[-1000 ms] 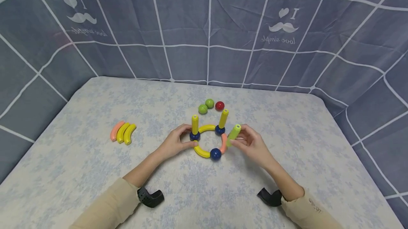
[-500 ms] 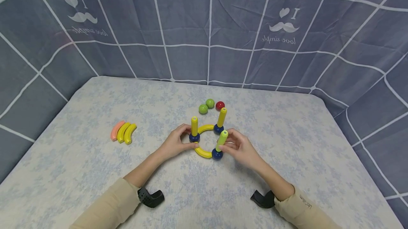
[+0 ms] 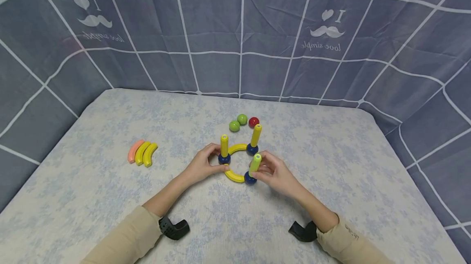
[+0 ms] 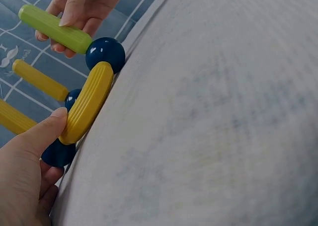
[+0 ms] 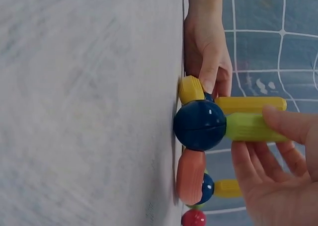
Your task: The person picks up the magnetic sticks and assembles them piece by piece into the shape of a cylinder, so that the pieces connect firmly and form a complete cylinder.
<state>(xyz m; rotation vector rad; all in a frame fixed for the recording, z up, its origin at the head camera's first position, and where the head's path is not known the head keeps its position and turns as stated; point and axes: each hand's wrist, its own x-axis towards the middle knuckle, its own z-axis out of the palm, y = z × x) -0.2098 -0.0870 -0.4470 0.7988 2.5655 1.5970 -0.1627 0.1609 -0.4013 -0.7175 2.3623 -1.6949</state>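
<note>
My right hand pinches an upright light green rod, whose lower end meets the dark blue ball at the ring's near right. With thumb and fingers, my left hand grips the left blue ball and the end of the near yellow curved rod. Another yellow curved rod and a salmon curved rod complete the ring; the right hand hides the salmon one in the head view. Upright yellow rods stand on the left ball and the back ball.
Behind the ring lie two green balls and a red ball. At the left, one salmon curved rod lies beside two yellow curved rods. A patterned cloth covers the table; a grey-blue curtain hangs behind.
My right hand has brought the green rod leftward from beside the ring onto the near right blue ball, then shifted slightly. The left hand keeps its grip in place.
</note>
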